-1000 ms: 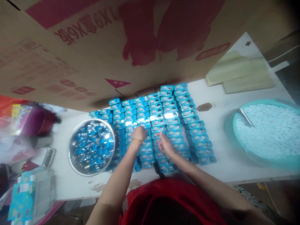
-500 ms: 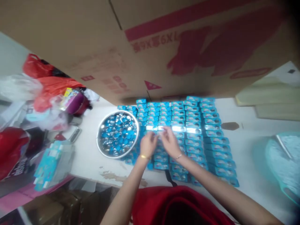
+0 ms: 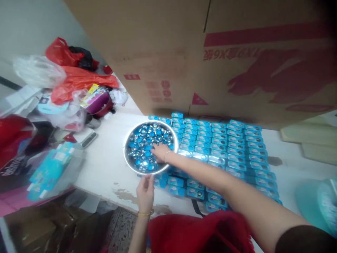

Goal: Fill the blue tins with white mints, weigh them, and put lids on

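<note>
The person's right hand (image 3: 160, 153) is in a round silver metal bowl (image 3: 128, 162), fingers among small, round blue-and-silver pieces (image 3: 149, 148); whether they grip one cannot be told. The left hand (image 3: 146, 191) is at the bowl's near rim, toward the white table's (image 3: 105, 151) near edge, its grip unclear. Rows of small blue rectangular boxes (image 3: 204, 134) lie right of the bowl.
</note>
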`<state>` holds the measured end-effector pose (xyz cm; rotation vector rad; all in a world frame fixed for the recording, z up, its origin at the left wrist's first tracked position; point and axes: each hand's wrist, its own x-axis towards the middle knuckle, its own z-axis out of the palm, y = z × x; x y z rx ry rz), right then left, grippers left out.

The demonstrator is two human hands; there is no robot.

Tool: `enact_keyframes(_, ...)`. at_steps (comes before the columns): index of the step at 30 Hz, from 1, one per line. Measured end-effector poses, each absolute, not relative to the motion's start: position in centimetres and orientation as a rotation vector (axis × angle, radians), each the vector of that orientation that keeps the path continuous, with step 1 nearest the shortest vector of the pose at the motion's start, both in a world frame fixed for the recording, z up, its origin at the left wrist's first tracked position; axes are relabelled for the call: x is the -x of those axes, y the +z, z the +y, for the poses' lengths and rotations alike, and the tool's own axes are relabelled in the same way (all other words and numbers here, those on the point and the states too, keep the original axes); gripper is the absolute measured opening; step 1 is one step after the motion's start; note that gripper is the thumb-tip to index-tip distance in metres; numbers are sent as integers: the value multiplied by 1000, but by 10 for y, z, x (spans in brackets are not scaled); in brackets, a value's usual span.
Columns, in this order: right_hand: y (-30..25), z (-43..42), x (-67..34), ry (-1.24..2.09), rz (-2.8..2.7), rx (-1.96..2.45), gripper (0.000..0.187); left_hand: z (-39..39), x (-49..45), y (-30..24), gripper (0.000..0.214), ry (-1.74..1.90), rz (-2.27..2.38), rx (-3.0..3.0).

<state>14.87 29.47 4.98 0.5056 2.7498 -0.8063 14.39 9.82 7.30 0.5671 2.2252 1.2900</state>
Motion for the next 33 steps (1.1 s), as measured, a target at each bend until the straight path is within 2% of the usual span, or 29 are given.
enact_keyframes(3, 48, 302, -149, -1092, 2725, -606, 32, 97, -155, 66, 32, 1271, 2149, -586)
enact_keyframes(6, 50, 309, -146, -1369, 2712, -744, 26, 94, -162, 62, 32, 1245, 2112, -581)
enact_keyframes(11, 59, 317, -134, -2144, 2307, -1190, 15, 98, -167, 60, 31, 1248, 2064, -598)
enact_keyframes(15, 71, 313, -130, -2543, 1904, -1455, 15, 120, -164, 72, 31, 1398, 2033, -584)
enact_keyframes(19, 82, 289, -143, -2786, 1608, -1636, 16, 152, -160, 84, 45, 1666, 2060, -469)
enact_keyframes(22, 87, 265, -164, -3105, 1134, -1717, 22, 163, -164, 86, 42, 1692, 2063, -522)
enact_keyframes(28, 80, 242, -253, -3239, 732, -2017, 31, 152, -212, 83, 28, 1316, 2050, -1103)
enact_keyframes(33, 54, 227, -352, -3257, 252, -2094, 39, 146, -280, 79, 20, 992, 1825, -1197)
